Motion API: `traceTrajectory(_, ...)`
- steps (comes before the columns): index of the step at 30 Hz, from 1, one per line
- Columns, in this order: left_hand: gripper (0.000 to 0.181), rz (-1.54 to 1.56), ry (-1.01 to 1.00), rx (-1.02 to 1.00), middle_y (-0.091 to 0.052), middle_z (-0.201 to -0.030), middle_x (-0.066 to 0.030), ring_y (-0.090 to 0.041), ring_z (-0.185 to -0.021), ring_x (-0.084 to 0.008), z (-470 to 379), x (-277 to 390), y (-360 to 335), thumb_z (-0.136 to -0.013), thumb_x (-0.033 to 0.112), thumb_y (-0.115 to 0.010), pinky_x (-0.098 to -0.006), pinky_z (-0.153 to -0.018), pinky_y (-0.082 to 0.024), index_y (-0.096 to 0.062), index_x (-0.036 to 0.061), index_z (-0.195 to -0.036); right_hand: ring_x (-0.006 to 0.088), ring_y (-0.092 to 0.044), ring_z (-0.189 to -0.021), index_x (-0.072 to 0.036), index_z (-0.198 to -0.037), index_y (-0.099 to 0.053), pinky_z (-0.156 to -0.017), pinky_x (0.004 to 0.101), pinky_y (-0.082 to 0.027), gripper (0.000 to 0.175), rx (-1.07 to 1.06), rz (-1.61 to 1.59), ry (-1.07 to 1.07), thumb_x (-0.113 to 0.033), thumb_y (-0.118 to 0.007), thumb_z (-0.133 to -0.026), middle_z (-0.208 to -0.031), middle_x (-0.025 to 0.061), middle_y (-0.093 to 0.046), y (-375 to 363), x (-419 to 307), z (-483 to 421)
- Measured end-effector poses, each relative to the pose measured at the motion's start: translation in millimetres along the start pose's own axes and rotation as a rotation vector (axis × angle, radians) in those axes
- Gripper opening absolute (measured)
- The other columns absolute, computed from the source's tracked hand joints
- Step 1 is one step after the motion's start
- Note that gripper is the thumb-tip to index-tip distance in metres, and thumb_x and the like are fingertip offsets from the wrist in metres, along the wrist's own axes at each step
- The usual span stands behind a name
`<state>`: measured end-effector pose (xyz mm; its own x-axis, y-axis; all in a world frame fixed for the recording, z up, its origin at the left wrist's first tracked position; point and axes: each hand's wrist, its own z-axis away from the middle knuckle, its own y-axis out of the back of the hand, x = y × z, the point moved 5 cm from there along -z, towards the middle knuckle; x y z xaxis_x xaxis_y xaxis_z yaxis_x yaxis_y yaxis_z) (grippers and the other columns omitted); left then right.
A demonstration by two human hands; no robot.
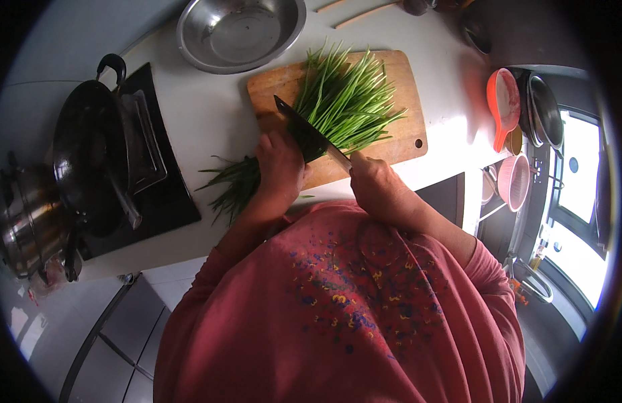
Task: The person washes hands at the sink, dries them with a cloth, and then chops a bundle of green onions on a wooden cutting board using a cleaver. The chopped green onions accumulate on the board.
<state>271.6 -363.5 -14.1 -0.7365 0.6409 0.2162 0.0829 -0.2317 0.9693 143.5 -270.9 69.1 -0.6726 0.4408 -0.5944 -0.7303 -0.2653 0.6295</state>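
Observation:
On a wooden cutting board (404, 108) lies a large pile of long green leafy stalks (351, 95), probably garlic chives. My right hand (376, 181) grips the handle of a kitchen knife (308, 131), whose dark blade points to the upper left across the near left side of the pile. Beside the blade, my left hand (280, 163) holds down a bunch of the stalks (235, 184), with their dark leaf ends sticking out left over the counter. The blade hides part of the stalks and of my left fingers.
A steel basin (243, 30) stands behind the board. To the left, a black wok (92, 156) sits by a black cooktop (182, 201), with a steel pot (29, 216) beyond. Chopsticks (366, 15) lie at the back. On the right are a red ladle-shaped scoop (503, 103) and a pink basket (513, 182).

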Motion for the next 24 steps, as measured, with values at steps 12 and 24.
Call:
traceTrajectory(12, 0.027, -0.116, -0.087, 0.040, -0.050, -0.086, -0.0128, -0.048, -0.081, -0.0270, 14.3, 12.2, -16.6, -0.063, 0.019, -0.068, -0.0382, -0.073, -0.040, -0.058, 0.0022, -0.081, 0.0470, -0.060, -0.078, 0.004, -0.095, -0.042, -0.069, 0.0515, -0.049, 0.015, 0.097, 0.062, 0.111, -0.002, -0.048, -0.083, -0.083, 0.0296, -0.059, -39.1, 24.9, -19.6)
traceTrajectory(24, 0.045, 0.575, 0.082, 0.073, -0.059, -0.087, -0.0190, -0.059, -0.086, -0.0399, 18.9, -35.2, 12.6, -0.058, 0.011, -0.077, -0.0449, -0.075, -0.048, -0.054, 0.0011, -0.096, 0.0446, -0.059, -0.068, 0.002, -0.084, -0.046, -0.059, 0.0496, -0.048, 0.007, 0.282, -0.140, 0.276, -0.002, -0.051, -0.085, -0.073, 0.0257, -0.058, -6.5, 13.7, 10.1)
